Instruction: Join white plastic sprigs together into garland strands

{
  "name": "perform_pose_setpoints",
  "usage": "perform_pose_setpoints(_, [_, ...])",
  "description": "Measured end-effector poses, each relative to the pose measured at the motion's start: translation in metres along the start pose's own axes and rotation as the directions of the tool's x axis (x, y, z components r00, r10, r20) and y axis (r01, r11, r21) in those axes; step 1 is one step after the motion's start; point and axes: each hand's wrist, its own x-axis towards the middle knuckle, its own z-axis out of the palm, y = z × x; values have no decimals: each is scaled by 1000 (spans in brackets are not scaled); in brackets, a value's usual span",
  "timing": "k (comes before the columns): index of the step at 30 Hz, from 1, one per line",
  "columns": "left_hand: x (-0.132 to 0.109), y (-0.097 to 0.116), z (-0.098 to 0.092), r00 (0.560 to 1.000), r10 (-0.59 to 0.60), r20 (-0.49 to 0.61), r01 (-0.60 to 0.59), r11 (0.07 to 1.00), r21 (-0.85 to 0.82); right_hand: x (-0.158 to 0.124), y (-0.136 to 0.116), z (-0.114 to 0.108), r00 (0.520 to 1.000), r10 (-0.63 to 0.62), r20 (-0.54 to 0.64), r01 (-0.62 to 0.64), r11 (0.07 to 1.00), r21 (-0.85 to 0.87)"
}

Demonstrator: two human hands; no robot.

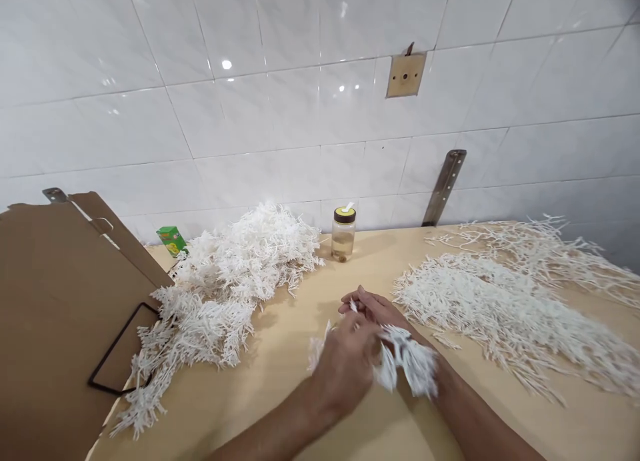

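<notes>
Fingers of the left hand point(345, 364) clamp one blurred white tuft point(417, 368), which spills out on both sides of them; whether the right hand point(379, 309), partly behind, grips too I cannot tell. Left of the fingers are one feathery heap point(235, 274), one green packet point(171, 240) and one cardboard box point(60, 314); right, two stringy piles point(500, 321). Beyond them on the bench point(285, 394) stands one lidded jar point(343, 240).

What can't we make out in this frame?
All head view:
- Right grip: partly hidden behind left grip.
- White, feathery, branched sprigs: middle stretch covered by left grip; ends motion-blurred.
- Flat brown cardboard panel: cut off by left edge.
- Small green rectangular box: lettering too small.
</notes>
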Motion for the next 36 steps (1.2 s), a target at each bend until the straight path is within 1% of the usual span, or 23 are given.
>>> perform_pose_setpoints(1, [11,-2,-7,993,-77,-86,66,990,-123,-2,-1,-1,1000,7,7,-7,1000,-5])
perform_pose_setpoints(2, [22,-4,-15,974,-198,-111,165,954,-251,-3,-3,-1,1000,14,21,-13,1000,-23])
perform_pose_setpoints(3, [32,-6,-23,939,-324,-113,264,892,-368,-5,-5,-1,998,22,52,-19,998,-56])
perform_pose_setpoints(4, [39,-8,-31,908,-414,-61,340,816,-467,-7,-7,-1,995,29,100,-19,995,-95])
perform_pose_setpoints(5, [44,-10,-37,890,-455,1,381,743,-551,-9,-9,-1,986,34,162,-11,991,-136])
perform_pose_setpoints(7, [47,-14,-47,885,-459,81,393,642,-659,-13,-14,-2,961,37,274,18,981,-195])
perform_pose_setpoints(8, [45,-16,-50,884,-455,104,396,613,-684,-15,-17,-3,949,38,312,31,977,-213])
perform_pose_setpoints(9, [42,-19,-52,879,-462,114,401,591,-700,-16,-19,-4,941,36,336,42,974,-223])
perform_pose_setpoints(11, [36,-26,-53,860,-496,119,414,543,-731,-18,-24,-8,939,26,344,57,972,-228])
perform_pose_setpoints(13, [32,-36,-50,850,-507,142,420,490,-763,-19,-28,-13,941,32,338,60,964,-259])
perform_pose_setpoints(15, [30,-47,-44,846,-503,176,433,456,-777,-21,-31,-17,931,78,358,50,941,-335])
perform_pose_setpoints(18, [33,-64,-33,811,-554,185,466,422,-778,-24,-33,-22,902,170,397,36,886,-463])
perform_pose_setpoints(20, [37,-73,-26,801,-575,164,474,443,-761,-25,-33,-26,893,227,388,11,852,-524])
perform_pose_setpoints(21, [39,-75,-22,804,-574,153,475,466,-747,-25,-34,-28,898,239,369,4,834,-551])
perform_pose_setpoints(22, [41,-77,-20,811,-566,148,474,487,-734,-24,-34,-30,913,229,339,7,820,-573])
perform_pose_setpoints(23, [43,-79,-18,818,-555,149,473,503,-723,-24,-35,-32,936,191,295,19,810,-585])
perform_pose_setpoints(25, [48,-79,-15,831,-531,166,474,519,-712,-21,-36,-38,981,64,183,56,810,-584])
perform_pose_setpoints(27, [52,-79,-14,836,-515,189,485,534,-693,-18,-37,-43,997,-30,77,68,830,-553])
perform_pose_setpoints(29, [55,-79,-14,840,-497,217,500,557,-663,-16,-37,-47,998,-52,21,56,856,-514])
perform_pose_setpoints(31, [58,-79,-14,840,-483,248,517,571,-638,-15,-38,-50,998,-62,11,60,872,-486])
perform_pose_setpoints(33, [61,-79,-15,837,-474,274,531,582,-616,-16,-39,-51,996,-77,37,85,885,-457])
perform_pose_setpoints(36, [63,-80,-17,845,-466,264,525,627,-575,-18,-42,-50,994,-68,83,95,917,-388])
